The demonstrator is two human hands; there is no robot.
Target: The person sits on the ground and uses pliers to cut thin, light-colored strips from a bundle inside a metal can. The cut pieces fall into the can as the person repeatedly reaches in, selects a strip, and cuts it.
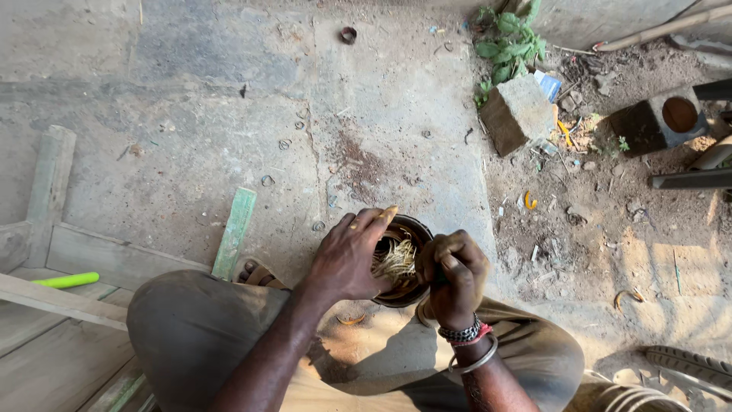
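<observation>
A cracked, dusty concrete floor (229,114) is stretching under the seated person, giving way on the right to bare littered dirt. Between the knees, a small round dark bowl (415,229) packed with pale straw-like fibres (396,261) is sitting low, close to the lap. The left hand (349,255) is draping over the bowl's near rim, fingers curling down onto it while pinching a thin tan sliver between thumb and forefinger. The right hand (455,275), wearing 3 wristbands, is closing into a fist beside the bowl's right edge; I cannot tell what, if anything, it is clenching.

As a judgement, the bowl is looking unsteady: a hard press on 1 side could be tipping it and spilling the fibres into the dust.

A grey stone block (518,113) is standing near green weeds (509,38); just behind it a small blue-and-white packet (549,84) is lying crumpled. A green-painted wooden slat (234,233) is lying left of the knees.
</observation>
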